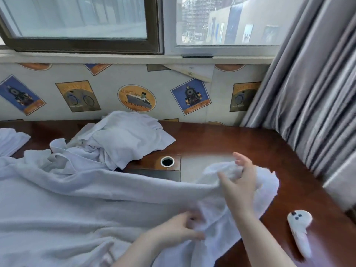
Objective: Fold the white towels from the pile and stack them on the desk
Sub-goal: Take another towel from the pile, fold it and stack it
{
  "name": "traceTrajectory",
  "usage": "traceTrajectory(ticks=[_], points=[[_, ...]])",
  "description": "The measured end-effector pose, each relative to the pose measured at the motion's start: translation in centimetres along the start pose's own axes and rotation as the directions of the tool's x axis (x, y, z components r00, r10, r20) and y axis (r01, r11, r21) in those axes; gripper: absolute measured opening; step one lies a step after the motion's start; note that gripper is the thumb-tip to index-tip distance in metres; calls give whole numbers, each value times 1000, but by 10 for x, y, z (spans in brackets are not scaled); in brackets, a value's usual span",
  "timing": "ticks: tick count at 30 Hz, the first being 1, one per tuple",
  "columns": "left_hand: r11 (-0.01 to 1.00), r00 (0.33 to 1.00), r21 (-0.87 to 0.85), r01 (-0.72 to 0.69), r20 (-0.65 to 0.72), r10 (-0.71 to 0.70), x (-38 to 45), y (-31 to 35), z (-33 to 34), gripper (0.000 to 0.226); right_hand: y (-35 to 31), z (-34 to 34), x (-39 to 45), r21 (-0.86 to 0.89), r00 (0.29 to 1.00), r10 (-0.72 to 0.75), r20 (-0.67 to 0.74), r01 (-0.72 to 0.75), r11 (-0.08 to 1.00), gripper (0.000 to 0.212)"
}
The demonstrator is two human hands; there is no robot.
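while the right hand [238, 182] pinches the towel [77, 199] at its far corner, the left hand [181, 228] grips the near edge. its long axis runs leftward from both hands across the desk [231, 143] — the pile [119, 139] lies beyond, nearer the left.

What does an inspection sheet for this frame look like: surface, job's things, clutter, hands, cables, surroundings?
Surface: dark wooden desk with a grommet hole.
Job's things: large towel spread in front; unfolded pile behind it; folded stack at far left.
Clutter: small white ghost toy at right.
Hands: left hand pinches the towel's near edge; right hand grips its bunched corner.
Cables: nothing seen.
Surroundings: window, patterned wall, grey curtain.
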State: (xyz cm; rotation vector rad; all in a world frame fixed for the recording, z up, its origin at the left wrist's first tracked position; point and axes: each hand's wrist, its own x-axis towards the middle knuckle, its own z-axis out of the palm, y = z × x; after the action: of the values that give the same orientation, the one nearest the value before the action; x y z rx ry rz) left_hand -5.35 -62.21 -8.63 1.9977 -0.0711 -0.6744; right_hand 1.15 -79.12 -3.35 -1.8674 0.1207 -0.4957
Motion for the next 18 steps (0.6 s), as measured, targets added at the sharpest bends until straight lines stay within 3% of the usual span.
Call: traceTrajectory(ticks=[1,3,5,6,8,10,13,15,18], points=[[998,1000,58,9,9,-10,10,-2,9,53,18,1,-6,-227,990,46,134,-14,974,64],[995,984,93,17,-179,0,24,-11,15,35,54,-3,-21,-495,953,196,232,-58,867,71],[998,886,33,60,-462,-38,32,-15,4,14,83,-9,-36,-508,942,245,230,-98,856,69],[998,814,21,65,-580,-41,37,-15,-5,19,94,-11,-43,-518,929,282,239,-124,847,67],[997,722,61,48,-692,8,50,-14,-24,25,112,-13,-50,-555,901,398,172,-245,795,66],[989,727,125,82,-686,26,68,-14,-39,29,122,-11,-43,-472,837,546,-36,-496,729,70],[963,828,189,195,-557,-58,102,-21,-47,32,127,-4,-16,-191,648,705,-288,-761,621,83],[954,904,221,204,-417,-96,125,-26,-41,33,133,3,5,-25,554,775,-305,-817,575,85],[944,957,238,230,-234,-174,151,-20,-25,49,132,12,31,55,518,838,-174,-844,533,66]])
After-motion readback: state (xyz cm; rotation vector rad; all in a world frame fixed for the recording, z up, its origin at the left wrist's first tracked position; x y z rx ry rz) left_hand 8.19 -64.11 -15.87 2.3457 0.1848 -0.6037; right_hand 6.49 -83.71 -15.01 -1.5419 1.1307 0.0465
